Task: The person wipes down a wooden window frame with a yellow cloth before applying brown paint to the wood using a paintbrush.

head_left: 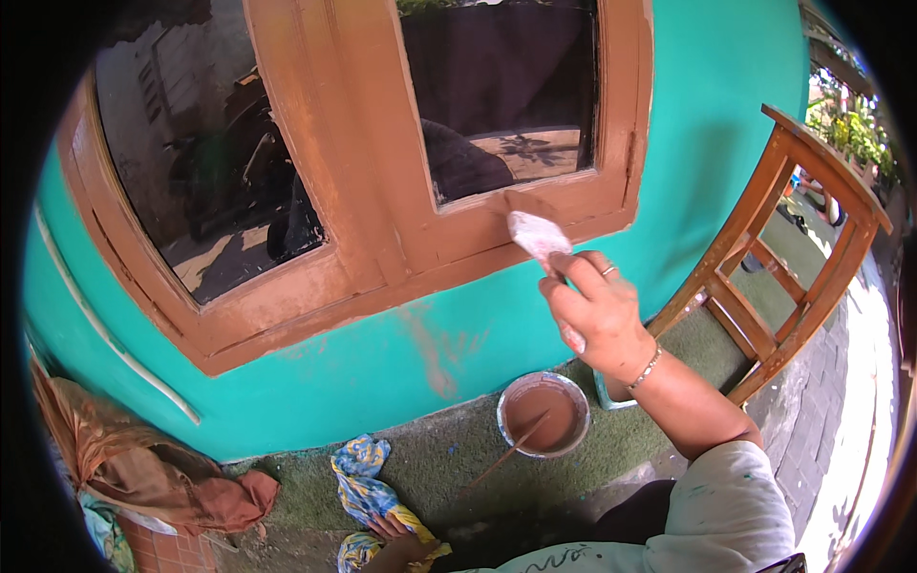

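My right hand is closed round the handle of a paintbrush with a pale, paint-smeared body. The brush tip touches or nearly touches the lower rail of the brown wooden window frame, just under the right pane. Low in the view, my left hand is closed on a blue, yellow and white patterned cloth; its fingers show only in part. Between the hands, a round tub of brown paint stands on the ground by the wall, a thin stick leaning in it.
A brown wooden chair-like frame stands at the right. Behind my right wrist, a second container is partly hidden. Brown fabric lies heaped at the left, below a pale pipe on the turquoise wall. Brown smears mark that wall.
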The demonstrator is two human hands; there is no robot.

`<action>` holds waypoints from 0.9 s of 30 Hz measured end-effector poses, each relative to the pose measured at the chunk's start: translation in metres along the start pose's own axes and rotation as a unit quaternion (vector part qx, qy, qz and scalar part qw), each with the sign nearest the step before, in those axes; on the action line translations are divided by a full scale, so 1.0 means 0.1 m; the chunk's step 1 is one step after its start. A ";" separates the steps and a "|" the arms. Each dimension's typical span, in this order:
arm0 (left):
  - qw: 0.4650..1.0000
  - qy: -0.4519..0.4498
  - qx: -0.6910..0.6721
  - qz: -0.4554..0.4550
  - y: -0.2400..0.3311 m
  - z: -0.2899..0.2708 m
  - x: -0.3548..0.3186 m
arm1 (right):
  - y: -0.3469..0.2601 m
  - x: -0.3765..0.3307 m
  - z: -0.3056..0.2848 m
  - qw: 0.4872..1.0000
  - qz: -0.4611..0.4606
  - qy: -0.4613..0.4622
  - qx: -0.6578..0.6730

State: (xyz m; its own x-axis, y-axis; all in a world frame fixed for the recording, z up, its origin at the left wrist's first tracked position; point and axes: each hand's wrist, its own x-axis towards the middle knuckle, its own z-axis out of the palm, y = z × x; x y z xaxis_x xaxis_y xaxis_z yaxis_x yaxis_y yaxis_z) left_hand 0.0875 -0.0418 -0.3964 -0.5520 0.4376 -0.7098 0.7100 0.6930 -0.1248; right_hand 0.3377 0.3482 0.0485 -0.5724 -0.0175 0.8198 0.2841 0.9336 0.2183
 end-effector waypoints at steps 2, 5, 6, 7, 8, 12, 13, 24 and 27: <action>1.000 -0.024 0.014 -0.004 0.05 -0.13 -0.05 | -0.03 -0.02 -0.06 1.000 0.013 -0.007 -0.013; 0.999 -0.025 -0.003 -0.026 0.02 -0.10 -0.07 | -0.25 0.10 -0.09 0.999 -0.016 0.010 0.029; 0.999 -0.002 -0.035 -0.038 -0.02 0.02 -0.03 | -0.33 0.16 -0.08 0.998 -0.041 0.018 0.054; 0.997 0.024 -0.065 -0.045 -0.02 0.04 0.01 | -0.39 0.18 0.02 0.996 -0.068 0.027 0.044; 0.997 0.028 -0.062 -0.039 0.00 0.01 0.04 | -0.41 0.18 0.12 0.994 -0.094 0.035 0.032; 0.996 0.032 -0.072 -0.038 0.05 -0.13 -0.12 | -0.43 0.24 0.29 0.991 -0.128 0.009 0.031; 0.996 0.033 -0.075 -0.037 0.07 -0.17 -0.16 | -0.38 0.22 0.31 0.991 -0.128 0.005 0.025; 0.997 -0.046 -0.057 0.028 0.05 -0.23 -0.22 | -0.05 -0.16 -0.08 0.999 0.016 0.006 -0.043; 0.997 -0.052 -0.050 0.031 0.04 -0.24 -0.21 | -0.28 0.01 -0.06 0.999 -0.015 0.034 0.009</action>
State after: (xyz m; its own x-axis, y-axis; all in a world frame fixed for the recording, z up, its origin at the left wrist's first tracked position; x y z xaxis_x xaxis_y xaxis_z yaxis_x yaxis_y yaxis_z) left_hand 0.0913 -0.0346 -0.3651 -0.4564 0.4236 -0.7825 0.6912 0.7226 -0.0120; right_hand 0.3340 0.3198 0.0470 -0.5266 -0.0702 0.8472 0.2535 0.9383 0.2353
